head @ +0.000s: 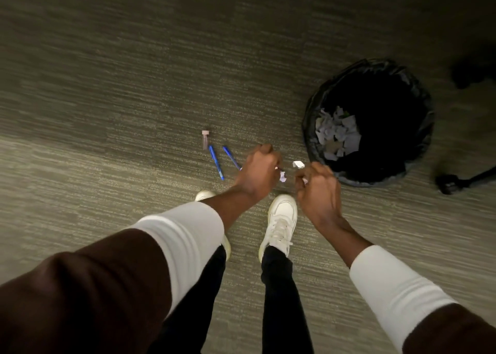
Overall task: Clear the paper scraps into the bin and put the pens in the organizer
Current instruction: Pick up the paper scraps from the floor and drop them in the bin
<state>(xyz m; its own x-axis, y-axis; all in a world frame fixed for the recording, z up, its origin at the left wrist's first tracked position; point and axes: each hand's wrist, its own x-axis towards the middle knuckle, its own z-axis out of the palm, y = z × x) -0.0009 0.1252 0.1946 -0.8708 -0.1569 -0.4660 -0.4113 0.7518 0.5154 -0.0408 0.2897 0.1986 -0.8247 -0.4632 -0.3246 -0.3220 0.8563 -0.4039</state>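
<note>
On the carpet lie two blue pens (216, 162), the second one (230, 157) partly hidden under my left hand (259, 169). That hand is curled, with a white paper scrap (283, 176) showing at its fingertips. My right hand (316, 186) is closed beside it, pinching another white scrap (298, 164). A black round bin (316, 104) lined with a bag stands just right of my hands and holds several torn paper scraps (337, 133). A small pinkish marker or cap (205, 139) rests beyond the pens.
My two white shoes (280, 222) stand on the grey-green carpet right below my hands. A dark chair base with a castor (447, 183) sits at the right, past the bin. No organizer is in view.
</note>
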